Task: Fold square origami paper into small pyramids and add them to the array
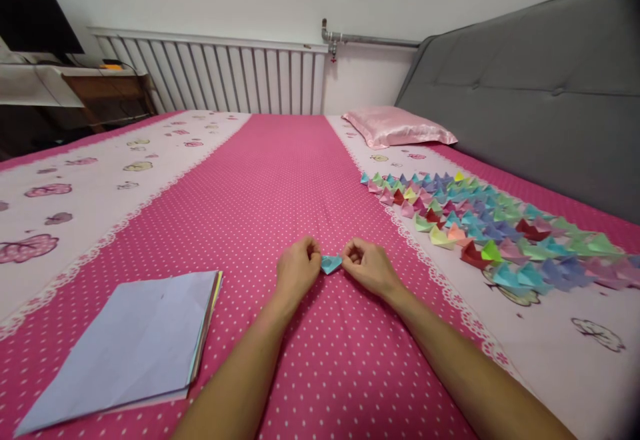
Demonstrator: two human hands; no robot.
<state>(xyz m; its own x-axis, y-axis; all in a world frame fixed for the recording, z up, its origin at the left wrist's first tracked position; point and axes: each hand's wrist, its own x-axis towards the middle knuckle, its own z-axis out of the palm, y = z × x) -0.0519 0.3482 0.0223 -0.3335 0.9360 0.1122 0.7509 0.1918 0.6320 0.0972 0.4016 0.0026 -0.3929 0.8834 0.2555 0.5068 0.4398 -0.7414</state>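
A small folded piece of turquoise paper (331, 265) is held just above the pink dotted bedspread (280, 180), between my two hands. My left hand (300, 267) pinches its left end with curled fingers. On the opposite side, my right hand (369, 266) pinches the right end between thumb and fingertips. The paper looks like a little boat shape, pointed at the bottom; its finer folds are too small to make out. Rows of folded paper boats (480, 217) in many colours stand on the bed to the right of my right hand.
A stack of coloured paper sheets (135, 340), lilac on top, lies at the left front. A pink satin pillow (397, 127) rests at the back near the grey headboard (530, 60). Beyond the bed are a white radiator (215, 73) and a monitor (37, 20) on a desk.
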